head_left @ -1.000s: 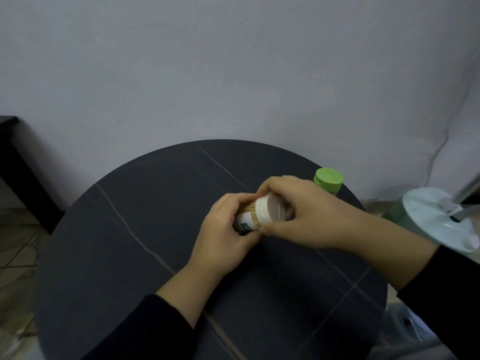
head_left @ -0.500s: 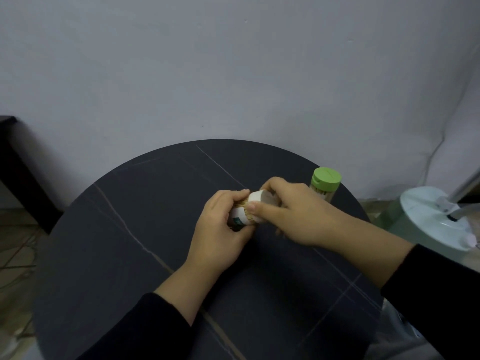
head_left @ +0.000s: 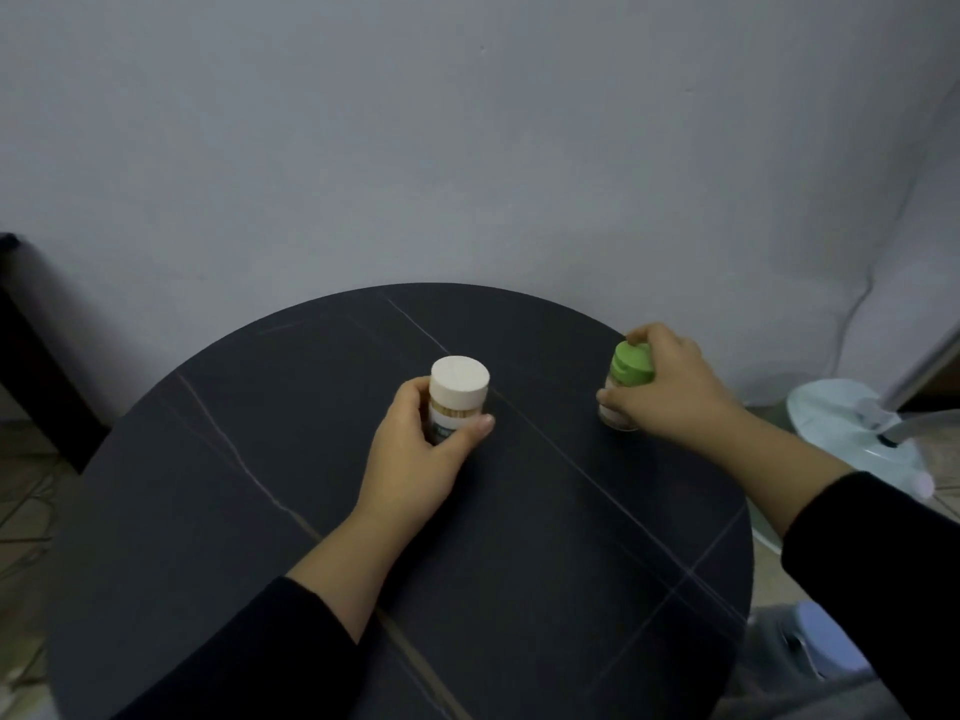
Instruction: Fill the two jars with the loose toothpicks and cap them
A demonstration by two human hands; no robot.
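The surface [head_left: 260,511] is dark and matt, stone-like, with thin pale veins. The white-capped jar [head_left: 457,415] in my left hand [head_left: 410,459] has a smooth, matt plastic white cap [head_left: 460,379]; its clear wall shows pale wooden toothpicks [head_left: 457,407] above what looks like a paper label [head_left: 445,429]. The green-capped jar [head_left: 617,420] in my right hand [head_left: 675,397] wears a ridged plastic green cap [head_left: 631,363] with a slight sheen. My sleeves [head_left: 234,657] are black, matt cloth. The wall [head_left: 467,148] is flat, matt paint. The fan base [head_left: 841,423] is pale, smooth plastic.
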